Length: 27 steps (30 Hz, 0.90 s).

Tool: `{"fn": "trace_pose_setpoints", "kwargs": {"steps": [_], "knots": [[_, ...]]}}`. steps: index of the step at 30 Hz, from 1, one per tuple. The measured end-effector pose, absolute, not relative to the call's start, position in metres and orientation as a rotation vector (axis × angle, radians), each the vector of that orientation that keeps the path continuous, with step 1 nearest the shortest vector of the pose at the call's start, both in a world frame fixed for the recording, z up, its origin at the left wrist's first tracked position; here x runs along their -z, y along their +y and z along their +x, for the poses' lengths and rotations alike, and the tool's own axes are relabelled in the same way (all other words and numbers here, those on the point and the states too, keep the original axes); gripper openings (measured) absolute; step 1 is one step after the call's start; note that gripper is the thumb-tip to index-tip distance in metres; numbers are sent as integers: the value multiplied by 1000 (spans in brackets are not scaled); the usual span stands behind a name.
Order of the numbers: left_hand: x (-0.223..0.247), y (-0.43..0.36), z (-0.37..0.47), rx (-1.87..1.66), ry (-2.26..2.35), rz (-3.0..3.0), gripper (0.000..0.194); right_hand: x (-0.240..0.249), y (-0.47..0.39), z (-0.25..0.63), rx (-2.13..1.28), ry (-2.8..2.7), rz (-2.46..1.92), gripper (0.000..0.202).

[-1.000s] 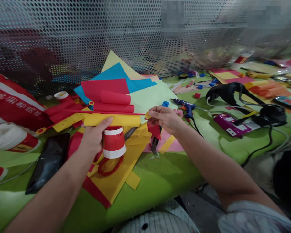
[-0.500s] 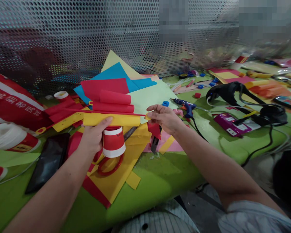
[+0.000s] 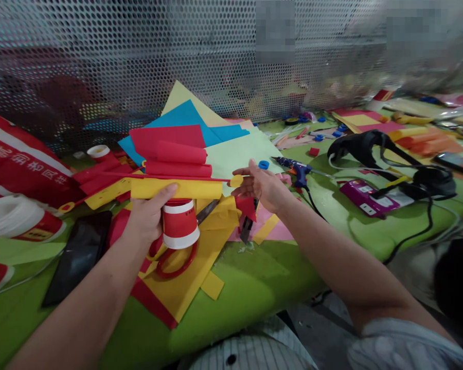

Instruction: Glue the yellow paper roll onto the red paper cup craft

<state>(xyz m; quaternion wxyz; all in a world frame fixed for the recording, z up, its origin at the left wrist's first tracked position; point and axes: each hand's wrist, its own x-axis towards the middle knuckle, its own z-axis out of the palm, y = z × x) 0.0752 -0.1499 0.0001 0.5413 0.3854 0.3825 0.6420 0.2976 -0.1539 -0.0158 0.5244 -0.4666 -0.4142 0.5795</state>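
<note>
1. Yellow paper roll (image 3: 177,189) held level above the table, long axis running left to right across the view, sitting on top of a red-and-white paper cup (image 3: 180,223)
2. Thin red strip (image 3: 170,178) lying along the roll's top, ending in a small yellow disc (image 3: 236,180) just past the roll's right end
3. Left hand (image 3: 148,218) wrapped around the cup, thumb pressed on the roll's front face; nearer to the roll's middle
4. Right hand (image 3: 263,189) at the disc end, fingers loosely spread, fingertips touching or just beside the disc; firm pinch cannot be told
5. Below: red-handled scissors (image 3: 175,262) on yellow and red paper sheets (image 3: 185,288), green table (image 3: 254,288)
6. Further out: black phone (image 3: 79,257) left, blue glue gun (image 3: 299,172) right, perforated metal screen (image 3: 139,61) behind
</note>
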Motion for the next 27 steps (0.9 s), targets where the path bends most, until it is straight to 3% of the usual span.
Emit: {"fn": "trace_pose_setpoints", "kwargs": {"steps": [6, 12, 17, 21, 24, 27], "knots": [[-7, -146, 68, -1547, 942, 860, 26, 25, -147, 293, -967, -1540, -1442, 9], [-9, -146, 64, -1553, 920, 861, 21, 22, -154, 275, -606, -2365, -1549, 18], [-5, -145, 62, -1573, 907, 907, 21, 28, -151, 264, -623, -2363, -1660, 9], [-2, -146, 63, -1570, 907, 900, 22, 25, -156, 265, -664, -2308, -1622, 16], [1, -150, 66, -1550, 896, 900, 24, 3, -173, 281, -714, -2284, -1572, 20], [4, -155, 70, -1469, 908, 916, 26, -44, -192, 297, -796, -2133, -1403, 4]]}}
